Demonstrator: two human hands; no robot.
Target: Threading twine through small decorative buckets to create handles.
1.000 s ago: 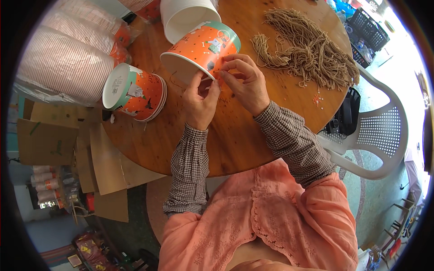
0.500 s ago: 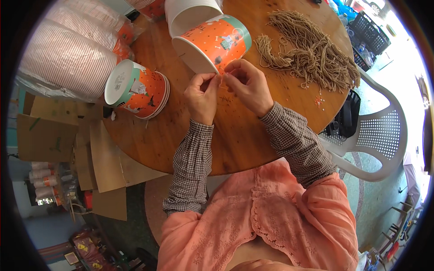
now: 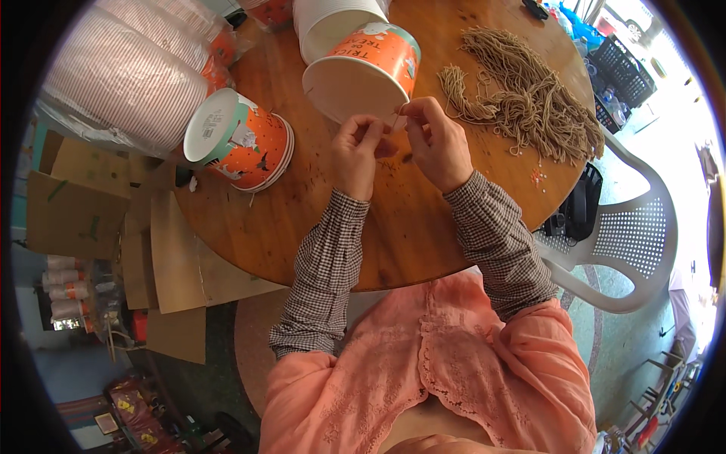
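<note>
An orange paper bucket (image 3: 403, 66) with a green base band lies on its side on the table, its white mouth tilted toward me. Between my hands, just under the bucket's rim, a thin piece of string (image 3: 395, 119) shows. My right hand (image 3: 441, 150) pinches the string close to the rim. Beside it on the left, my left hand (image 3: 355, 157) has its fingers closed in a pinch, and what they hold is hidden. Farther left, a short stack of matching buckets (image 3: 249, 144) lies tipped with its base facing up and left.
A pile of tan strings (image 3: 522, 94) spreads over the right side of the round wooden table (image 3: 408, 253), near small scattered bits. White-lined buckets (image 3: 333, 26) lie at the back. Plastic-wrapped bucket stacks (image 3: 125, 94) and cardboard boxes (image 3: 79, 216) stand left; a grey chair (image 3: 635, 227) is right.
My hands have drawn slightly apart after meeting at the rim. The bucket has turned so that more of its mouth faces me. The whole view has shifted a little.
</note>
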